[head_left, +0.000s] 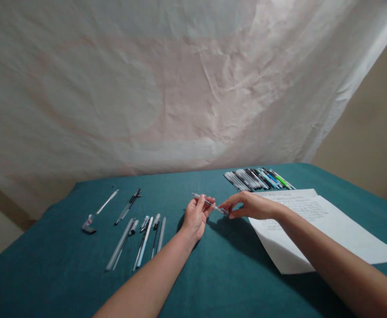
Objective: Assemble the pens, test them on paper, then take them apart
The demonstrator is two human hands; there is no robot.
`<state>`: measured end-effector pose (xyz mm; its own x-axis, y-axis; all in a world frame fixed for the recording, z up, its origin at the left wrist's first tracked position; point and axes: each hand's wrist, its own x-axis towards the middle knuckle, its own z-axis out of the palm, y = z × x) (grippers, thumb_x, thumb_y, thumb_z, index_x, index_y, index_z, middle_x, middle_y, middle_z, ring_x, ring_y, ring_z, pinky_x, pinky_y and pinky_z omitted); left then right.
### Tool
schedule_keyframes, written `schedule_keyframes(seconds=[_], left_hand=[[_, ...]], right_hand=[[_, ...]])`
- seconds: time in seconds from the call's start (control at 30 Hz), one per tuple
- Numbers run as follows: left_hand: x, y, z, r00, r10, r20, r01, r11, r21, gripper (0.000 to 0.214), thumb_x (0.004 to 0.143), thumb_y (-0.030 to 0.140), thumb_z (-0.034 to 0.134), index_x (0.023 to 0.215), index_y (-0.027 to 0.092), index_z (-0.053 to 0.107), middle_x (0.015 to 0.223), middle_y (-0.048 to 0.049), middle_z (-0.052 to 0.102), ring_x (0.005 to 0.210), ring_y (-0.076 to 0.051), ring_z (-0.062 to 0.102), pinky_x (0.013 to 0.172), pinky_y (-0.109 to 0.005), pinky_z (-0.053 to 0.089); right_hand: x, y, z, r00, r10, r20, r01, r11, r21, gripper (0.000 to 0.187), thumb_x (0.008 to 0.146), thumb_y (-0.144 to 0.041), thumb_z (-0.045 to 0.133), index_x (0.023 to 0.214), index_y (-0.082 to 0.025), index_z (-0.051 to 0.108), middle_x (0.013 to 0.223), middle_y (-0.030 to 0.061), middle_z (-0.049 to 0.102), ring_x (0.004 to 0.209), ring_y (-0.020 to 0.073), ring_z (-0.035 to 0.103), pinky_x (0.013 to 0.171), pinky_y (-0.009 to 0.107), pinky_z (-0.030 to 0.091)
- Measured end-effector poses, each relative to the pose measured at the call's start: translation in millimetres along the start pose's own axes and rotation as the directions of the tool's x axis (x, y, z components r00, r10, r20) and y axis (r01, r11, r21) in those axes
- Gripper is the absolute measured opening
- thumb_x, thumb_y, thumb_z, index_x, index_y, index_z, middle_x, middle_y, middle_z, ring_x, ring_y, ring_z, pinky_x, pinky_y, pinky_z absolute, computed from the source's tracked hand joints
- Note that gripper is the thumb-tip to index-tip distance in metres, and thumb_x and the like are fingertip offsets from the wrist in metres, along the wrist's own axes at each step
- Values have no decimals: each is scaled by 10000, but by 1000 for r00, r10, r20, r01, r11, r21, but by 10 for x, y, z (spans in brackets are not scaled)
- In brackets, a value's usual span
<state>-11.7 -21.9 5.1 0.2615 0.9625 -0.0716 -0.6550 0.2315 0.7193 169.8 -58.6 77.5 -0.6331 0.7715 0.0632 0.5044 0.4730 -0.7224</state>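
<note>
Between my two hands, over the middle of the table, is a slim clear pen (217, 207). My left hand (196, 217) pinches its barrel between thumb and fingers, and one tip sticks out past the thumb. At the pen's other end, my right hand (243, 205) has its fingertips closed on a dark part that they partly cover. To the left of my left hand lie pen parts: clear barrels (120, 245), a light blue barrel (145, 243), caps (156, 221) and thin dark refills.
Behind my right hand lies a row of several pens (256, 179). Handwritten paper sheets (332, 227) lie under my right forearm. Farther left are a dark pen (127, 206), a white stick (107, 202) and a small clear-and-black object (89, 224). A pale cloth (180, 88) hangs behind the table.
</note>
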Motion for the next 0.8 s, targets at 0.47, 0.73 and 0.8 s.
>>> schedule_keyframes(seconds=[0.47,0.73,0.8], left_hand=[[-34,54,51,1000,-18,-23,16,997,-72,90,756,206,543,775,122,516,754,-59,623,735,-112,602,705,-233,493],[-176,94,285,960,-279,-7,272,940,-204,111,797,152,469,756,105,561,731,-43,615,616,-72,590,544,-140,478],[-211,63,316,962,-273,24,273,944,-185,108,793,131,467,754,114,567,694,-13,605,550,-40,561,512,-115,447]], right_hand=[[-19,-33,-36,1000,21,-20,-20,1000,18,386,699,-316,587,1061,-184,575,917,45,635,786,145,588,719,267,456],[87,-63,214,956,-157,-246,123,982,-146,766,648,-381,640,1297,-209,271,1211,109,399,1015,184,460,857,322,386],[149,-92,302,941,-188,-282,143,974,-173,563,771,-379,502,1278,-219,318,1205,99,390,1012,172,459,849,309,384]])
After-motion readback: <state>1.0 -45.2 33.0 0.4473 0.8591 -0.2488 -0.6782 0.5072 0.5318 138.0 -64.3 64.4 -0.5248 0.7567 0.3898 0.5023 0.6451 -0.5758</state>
